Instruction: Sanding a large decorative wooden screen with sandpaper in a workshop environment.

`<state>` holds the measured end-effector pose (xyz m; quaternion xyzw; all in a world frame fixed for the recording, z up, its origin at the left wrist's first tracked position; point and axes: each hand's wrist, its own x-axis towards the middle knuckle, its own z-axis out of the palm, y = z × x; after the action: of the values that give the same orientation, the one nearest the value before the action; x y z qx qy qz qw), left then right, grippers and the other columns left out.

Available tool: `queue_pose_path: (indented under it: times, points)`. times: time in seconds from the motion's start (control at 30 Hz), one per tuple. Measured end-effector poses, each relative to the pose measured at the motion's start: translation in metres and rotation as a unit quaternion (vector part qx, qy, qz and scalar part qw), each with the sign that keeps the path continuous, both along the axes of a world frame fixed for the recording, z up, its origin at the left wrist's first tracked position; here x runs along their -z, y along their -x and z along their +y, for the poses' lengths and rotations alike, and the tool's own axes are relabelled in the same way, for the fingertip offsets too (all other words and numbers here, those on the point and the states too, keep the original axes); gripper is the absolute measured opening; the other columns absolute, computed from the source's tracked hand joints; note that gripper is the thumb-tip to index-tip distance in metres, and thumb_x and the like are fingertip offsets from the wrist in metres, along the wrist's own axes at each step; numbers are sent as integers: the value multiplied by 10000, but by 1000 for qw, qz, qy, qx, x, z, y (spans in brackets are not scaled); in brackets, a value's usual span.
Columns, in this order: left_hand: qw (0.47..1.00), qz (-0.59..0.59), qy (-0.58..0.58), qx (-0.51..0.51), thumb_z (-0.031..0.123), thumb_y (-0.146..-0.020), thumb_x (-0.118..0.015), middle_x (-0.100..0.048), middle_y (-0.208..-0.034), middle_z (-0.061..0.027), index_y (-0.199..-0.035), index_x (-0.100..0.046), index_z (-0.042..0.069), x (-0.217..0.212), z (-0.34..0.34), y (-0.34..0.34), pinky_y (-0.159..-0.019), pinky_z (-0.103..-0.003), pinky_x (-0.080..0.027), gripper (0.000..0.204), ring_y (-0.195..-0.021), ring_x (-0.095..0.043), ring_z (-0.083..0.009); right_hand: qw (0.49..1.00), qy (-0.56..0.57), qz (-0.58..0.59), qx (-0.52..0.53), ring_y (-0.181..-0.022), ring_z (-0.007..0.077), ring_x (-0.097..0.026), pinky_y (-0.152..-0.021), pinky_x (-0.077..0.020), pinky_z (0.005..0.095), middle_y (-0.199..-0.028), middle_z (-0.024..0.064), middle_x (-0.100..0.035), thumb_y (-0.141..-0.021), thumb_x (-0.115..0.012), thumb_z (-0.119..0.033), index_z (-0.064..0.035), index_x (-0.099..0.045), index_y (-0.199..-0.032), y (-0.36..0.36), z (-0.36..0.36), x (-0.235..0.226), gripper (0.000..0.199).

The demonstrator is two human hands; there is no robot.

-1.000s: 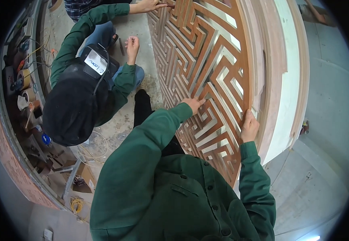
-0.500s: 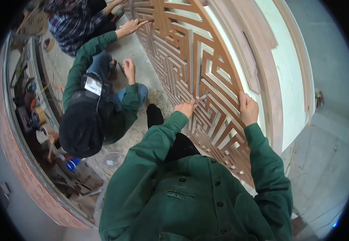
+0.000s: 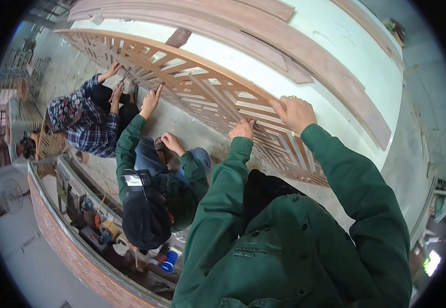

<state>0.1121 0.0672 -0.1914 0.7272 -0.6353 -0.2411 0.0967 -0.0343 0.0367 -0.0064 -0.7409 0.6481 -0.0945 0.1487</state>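
Note:
A large brown wooden lattice panel [image 3: 202, 84] with a geometric cut-out pattern stands on edge in front of me. My right hand [image 3: 296, 114] is closed over its top rail, with the thumb along the edge. Fingers bent and pressed together, my left hand [image 3: 241, 130] is against the lattice lower down and to the left. A thin greyish strip [image 3: 252, 122] pokes out of its fingers. Most of that strip is hidden, so its exact kind cannot be made out.
A co-worker in green with a black cap [image 3: 146, 218] crouches at my left, hands near the panel. Beyond sits another in a plaid shirt [image 3: 92, 131]. Behind the panel is a white tabletop [image 3: 331, 46] with wooden boards [image 3: 284, 41]. A tool-filled bench [image 3: 69, 226] curves along the left.
The view has turned, so the panel runs across more of the picture and the second co-worker shows more fully. The strip in my left hand sticks out less; my right hand stays on the rail.

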Motion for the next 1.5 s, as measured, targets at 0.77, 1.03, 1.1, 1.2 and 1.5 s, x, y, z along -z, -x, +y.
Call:
queue_pose_path:
  times: [0.77, 1.03, 1.1, 1.2, 1.5]
  points:
    - [987, 23, -159, -29, 432, -816, -451, -623, -837, -181, -904, -638, 138, -4, -12, 4, -728, -448, -468, 359, -811, -595, -351, 999, -35, -18, 22, -630, 336, -539, -577, -419, 423, -609, 165, -552, -830, -465, -462, -35, -572, -672, 4, -1, -5, 468]
    - [987, 31, -134, -79, 418, -814, -438, -620, -828, -187, -861, -653, 114, 15, -4, 19, -728, -458, -467, 376, -800, -593, -361, 999, -25, -38, 14, -625, 335, -541, -570, -420, 420, -627, 160, -560, -818, -494, -445, -37, -581, -679, 0, -1, -9, 440]
    - [984, 39, -160, -72, 435, -806, -444, -620, -866, -182, -898, -653, 127, 20, 4, 15, -757, -449, -460, 384, -856, -584, -353, 999, -24, -30, 14, -630, 334, -543, -569, -418, 419, -631, 159, -562, -818, -494, -446, -39, -584, -682, -4, 1, -7, 439]
    - [983, 36, -169, -57, 436, -801, -455, -623, -842, -179, -880, -659, 134, 8, -7, 13, -751, -447, -460, 373, -840, -587, -353, 999, -34, -29, 29, -628, 333, -543, -567, -417, 417, -625, 160, -558, -818, -495, -445, -39, -582, -677, 3, 0, -4, 439]
    - [982, 45, -151, -106, 421, -788, -486, -622, -837, -190, -877, -657, 104, 23, 8, 23, -752, -441, -468, 371, -821, -594, -352, 999, -18, -48, 17, -591, 341, -528, -535, -402, 419, -580, 157, -528, -817, -503, -437, -38, -557, -643, -2, 1, -6, 439]
